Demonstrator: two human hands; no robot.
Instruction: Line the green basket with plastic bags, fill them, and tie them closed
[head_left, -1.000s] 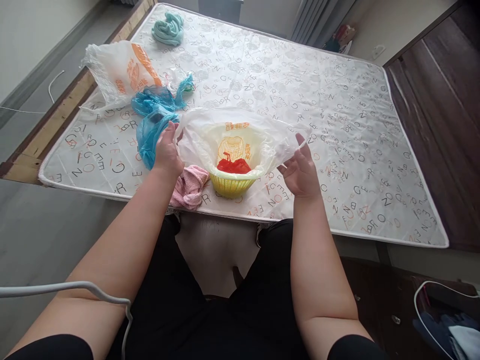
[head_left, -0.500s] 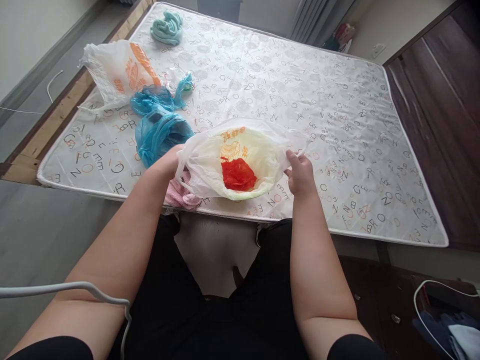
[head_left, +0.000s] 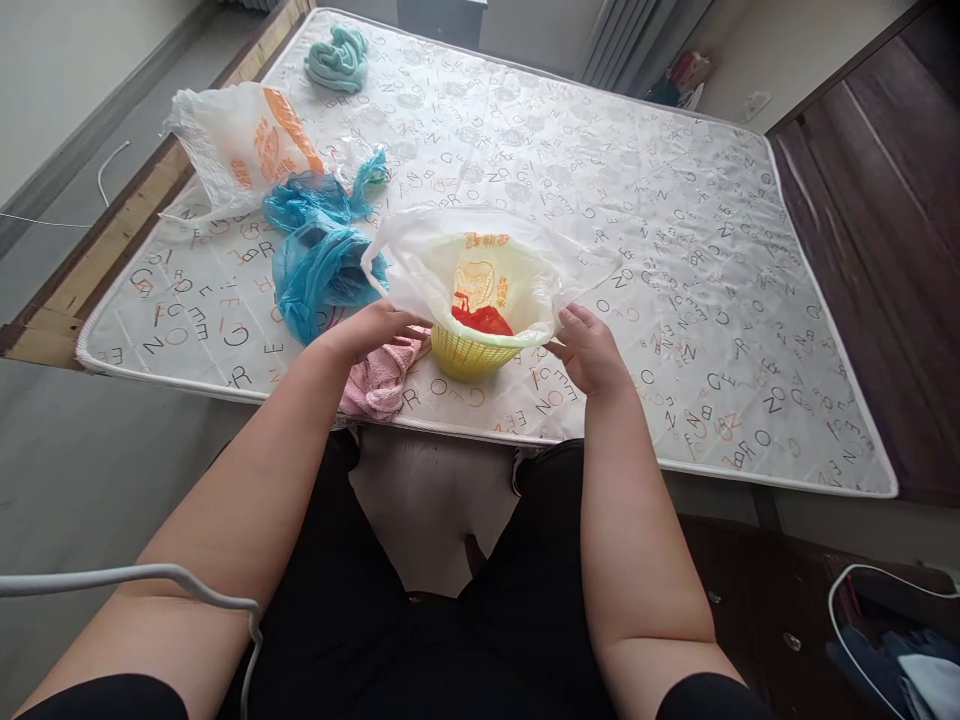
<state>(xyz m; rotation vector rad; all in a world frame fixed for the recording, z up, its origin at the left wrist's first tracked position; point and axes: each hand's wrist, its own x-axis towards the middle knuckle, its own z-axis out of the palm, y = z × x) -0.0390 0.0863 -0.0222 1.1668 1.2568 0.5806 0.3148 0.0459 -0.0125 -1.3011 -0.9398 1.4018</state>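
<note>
A yellow perforated plastic basket (head_left: pixel 474 358) stands near the mattress's front edge, lined with a white plastic bag (head_left: pixel 420 262). The bag's edges and handles spread out over the rim. Inside lies something red and crumpled (head_left: pixel 486 320), like a thin plastic bag. My left hand (head_left: pixel 381 328) is open at the basket's left, fingers stretched partly under the bag's overhang, above a pink cloth (head_left: pixel 384 380). At the right side, my right hand (head_left: pixel 589 348) has its fingers apart against the bag's edge by the rim. Whether the fingertips press the basket itself is hard to see.
On the letter-printed mattress (head_left: pixel 675 300), blue plastic bags (head_left: pixel 322 275) lie left of the basket. Behind them are a white and orange plastic bag (head_left: pixel 247 150) and a teal cloth (head_left: pixel 337 60). A dark wooden headboard (head_left: pixel 870 230) borders the right. A white cable (head_left: pixel 135 577) crosses my left arm.
Both hands have moved from the bag's outer sides to beside the basket's rim, releasing the spread bag. The basket now sits more upright, its yellow side showing, and the red thing is less visible.
</note>
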